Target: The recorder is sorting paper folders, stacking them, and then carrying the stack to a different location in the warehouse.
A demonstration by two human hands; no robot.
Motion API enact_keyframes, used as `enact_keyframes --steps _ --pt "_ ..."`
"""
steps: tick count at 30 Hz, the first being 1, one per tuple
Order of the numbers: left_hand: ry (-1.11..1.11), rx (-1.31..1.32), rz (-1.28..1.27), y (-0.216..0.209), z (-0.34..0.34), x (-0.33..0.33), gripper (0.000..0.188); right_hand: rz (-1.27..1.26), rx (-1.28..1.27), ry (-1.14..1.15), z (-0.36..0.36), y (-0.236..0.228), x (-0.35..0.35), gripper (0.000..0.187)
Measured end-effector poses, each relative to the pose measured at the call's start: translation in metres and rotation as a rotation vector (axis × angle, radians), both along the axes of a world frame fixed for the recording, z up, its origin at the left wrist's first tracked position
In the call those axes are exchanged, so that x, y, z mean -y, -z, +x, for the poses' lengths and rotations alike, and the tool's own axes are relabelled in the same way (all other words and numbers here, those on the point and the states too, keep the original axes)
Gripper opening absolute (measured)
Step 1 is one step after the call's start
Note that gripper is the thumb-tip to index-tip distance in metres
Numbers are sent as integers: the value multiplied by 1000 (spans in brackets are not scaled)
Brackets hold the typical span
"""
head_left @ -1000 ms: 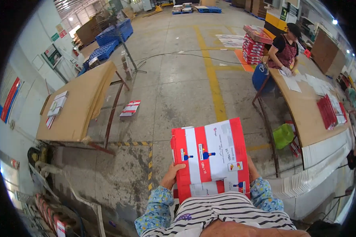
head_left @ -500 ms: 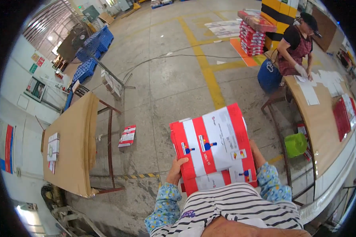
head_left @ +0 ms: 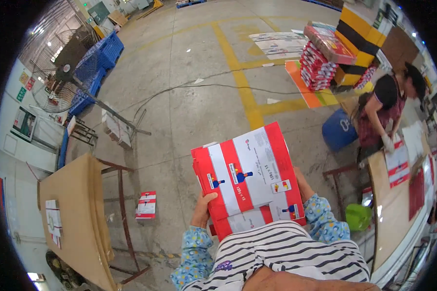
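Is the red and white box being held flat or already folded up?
Flat: the red and white box lies as thin stacked sheets between the left hand and right hand.

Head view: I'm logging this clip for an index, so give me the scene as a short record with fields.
Setting: warehouse floor with yellow lines
Held item: stack of flat red and white cartons, carried against the body
Left hand: grips the stack's left lower edge
Right hand: mostly hidden behind the stack's right edge
Left side: brown table; a small red and white carton lies on the floor beside it
Right side: co-worker bent over a second table, beside a blue bin
Far right: stacked cartons
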State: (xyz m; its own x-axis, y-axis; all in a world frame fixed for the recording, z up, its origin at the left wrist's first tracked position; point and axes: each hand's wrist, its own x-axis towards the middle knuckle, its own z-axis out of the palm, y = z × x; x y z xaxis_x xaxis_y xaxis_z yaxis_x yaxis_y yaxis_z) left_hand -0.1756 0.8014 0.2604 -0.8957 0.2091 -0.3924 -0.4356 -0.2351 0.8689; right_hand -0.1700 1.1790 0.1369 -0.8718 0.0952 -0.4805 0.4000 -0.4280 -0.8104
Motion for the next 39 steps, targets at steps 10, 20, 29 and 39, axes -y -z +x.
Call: enact_keyframes --steps 10,20,29,39 --pt "72 26 4 -3 -67 -17 70 -81 -68 70 -15 -36 6 37" --pt "72 36 30 -49 -121 -9 70 59 -112 19 -93 -89 3 33" --pt "103 23 -28 -44 -171 -61 64 37 -41 165 -128 -85 -34 33" --pt "104 51 -42 -51 -251 -283 69 122 -81 0 -199 -75 -264 35"
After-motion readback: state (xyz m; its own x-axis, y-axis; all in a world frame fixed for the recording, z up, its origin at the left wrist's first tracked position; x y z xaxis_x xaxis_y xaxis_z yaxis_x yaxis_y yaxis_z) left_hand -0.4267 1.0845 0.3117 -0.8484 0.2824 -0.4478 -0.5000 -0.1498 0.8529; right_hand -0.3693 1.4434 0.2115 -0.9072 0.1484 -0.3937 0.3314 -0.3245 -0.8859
